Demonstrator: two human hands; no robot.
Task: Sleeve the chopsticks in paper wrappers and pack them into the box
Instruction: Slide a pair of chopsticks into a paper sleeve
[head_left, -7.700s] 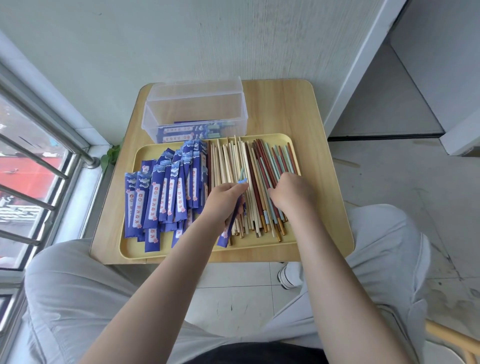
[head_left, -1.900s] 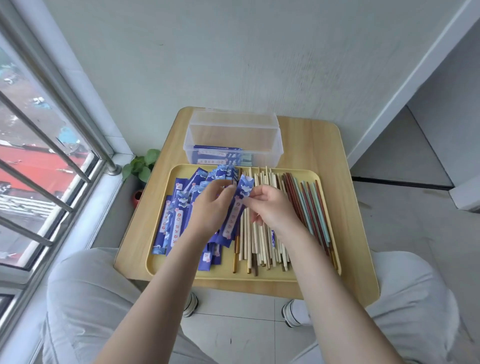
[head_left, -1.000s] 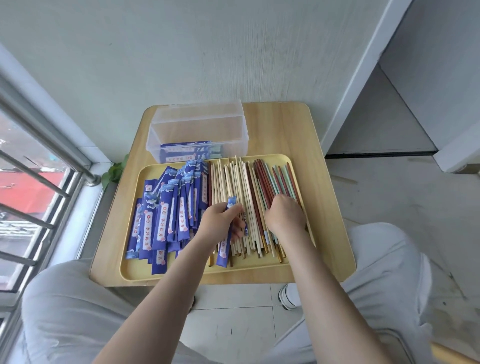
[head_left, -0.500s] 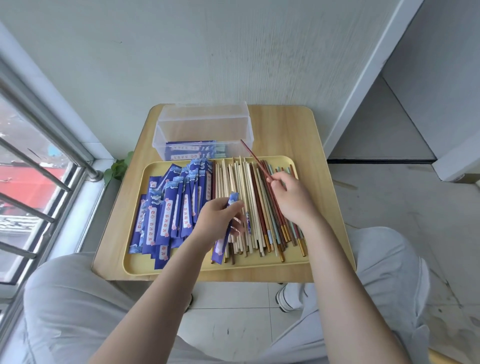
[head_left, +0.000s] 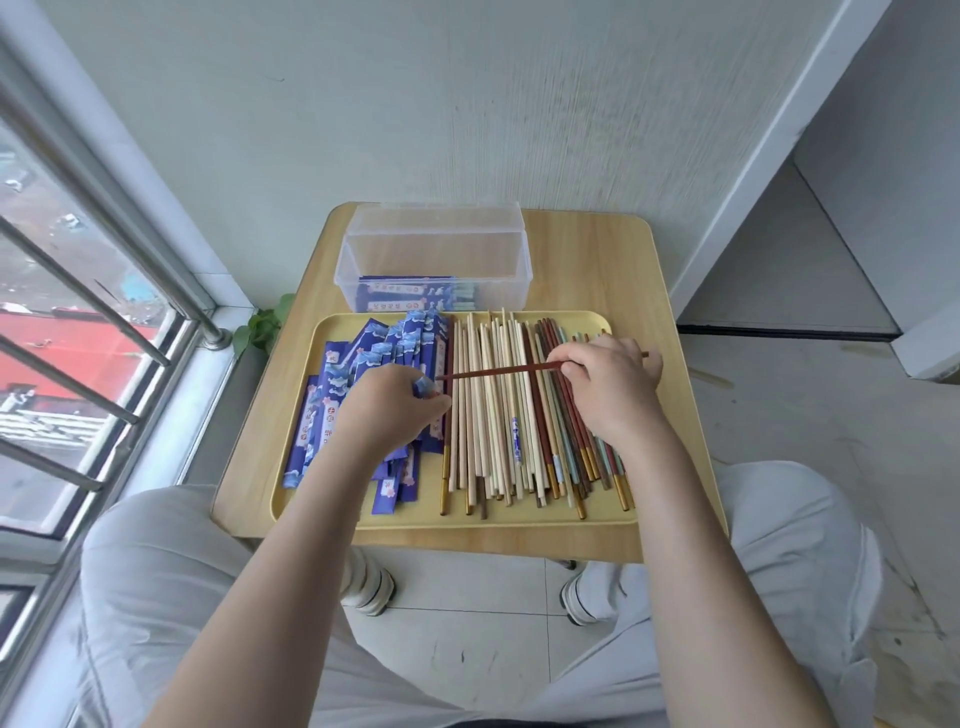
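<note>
My right hand (head_left: 610, 387) pinches dark red chopsticks (head_left: 498, 371) held level, their thin tips pointing left. The tips touch the mouth of a blue paper wrapper (head_left: 423, 385) that my left hand (head_left: 389, 410) grips; most of that wrapper is hidden under the hand. Both hands hover over a yellow tray (head_left: 519, 519). Loose chopsticks (head_left: 498, 415), pale, red and green, lie lengthwise on its right half. Blue wrappers (head_left: 358, 364) are piled on its left half. Behind the tray stands a clear plastic box (head_left: 436, 260) with sleeved chopsticks (head_left: 410, 293) lying flat at its bottom.
The tray and box sit on a small wooden table (head_left: 597, 260) against a white wall. A barred window (head_left: 78, 312) is to the left, with a small green plant (head_left: 262, 325) by the sill. My knees in grey trousers flank the table's near edge.
My right hand lifted red chopsticks off the pile and swung them from pointing away to level, tips leftward. The tips now meet the wrapper mouth in my left hand.
</note>
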